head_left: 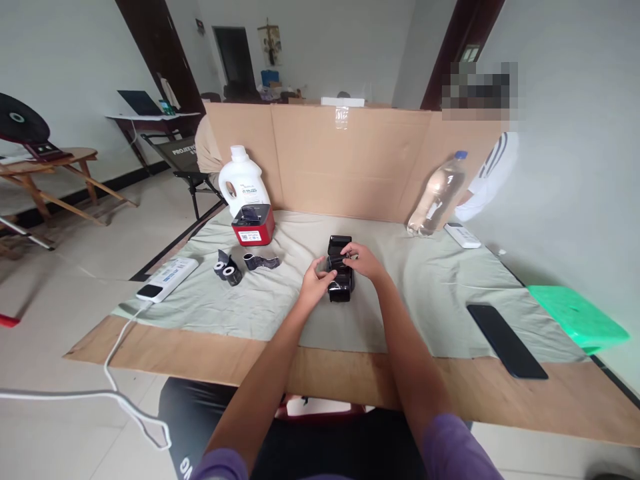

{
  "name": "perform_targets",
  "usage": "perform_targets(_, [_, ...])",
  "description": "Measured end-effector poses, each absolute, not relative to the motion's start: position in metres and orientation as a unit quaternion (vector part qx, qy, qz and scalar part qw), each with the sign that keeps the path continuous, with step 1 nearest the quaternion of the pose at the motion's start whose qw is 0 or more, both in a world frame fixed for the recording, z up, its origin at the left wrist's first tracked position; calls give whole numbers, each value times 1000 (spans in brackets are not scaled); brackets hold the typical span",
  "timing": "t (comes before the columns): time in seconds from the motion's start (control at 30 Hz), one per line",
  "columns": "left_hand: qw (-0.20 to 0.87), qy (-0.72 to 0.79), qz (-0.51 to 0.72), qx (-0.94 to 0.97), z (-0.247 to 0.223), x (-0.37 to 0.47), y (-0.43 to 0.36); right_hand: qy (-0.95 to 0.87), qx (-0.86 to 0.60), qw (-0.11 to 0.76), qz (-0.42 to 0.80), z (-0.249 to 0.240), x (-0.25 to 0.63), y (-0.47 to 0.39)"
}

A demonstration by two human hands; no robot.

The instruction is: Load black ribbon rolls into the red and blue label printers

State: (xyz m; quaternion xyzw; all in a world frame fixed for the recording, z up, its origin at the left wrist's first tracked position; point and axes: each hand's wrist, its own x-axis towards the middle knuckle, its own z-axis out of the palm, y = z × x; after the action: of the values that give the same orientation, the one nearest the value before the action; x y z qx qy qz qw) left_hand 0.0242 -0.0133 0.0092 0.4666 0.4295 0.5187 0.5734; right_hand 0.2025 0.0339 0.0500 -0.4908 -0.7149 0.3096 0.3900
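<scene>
Pale grey-green cloth (430,287) covers most of the wooden tabletop (575,397). Black open case (340,291) sits near mid-cloth, flap on its far side. Left hand (315,283): at the case's left edge, thumb and forefinger spread, thumb over the middle section. Right hand (365,260): bent in from the right, palm down, fingertips at the upper section. Hands close together, apart from each other; firmness of either grip cannot be told. Both forearms reach forward, converging. Left of case: black rolls (233,275), red device (256,228). Right: dark phone (507,341).
</scene>
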Motion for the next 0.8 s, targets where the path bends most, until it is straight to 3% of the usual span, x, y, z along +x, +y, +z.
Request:
perform_targets(0.5, [471, 467, 541, 517, -3, 32, -20, -717, -539, 390, 209, 26, 198, 38])
perform_targets(0.67, [449, 467, 550, 527, -5, 32, -20, -734, -506, 405, 204, 68, 178, 20])
perform_targets(0.8, [405, 504, 556, 523, -2, 31, -22, -804, -362, 400, 250, 119, 159, -26])
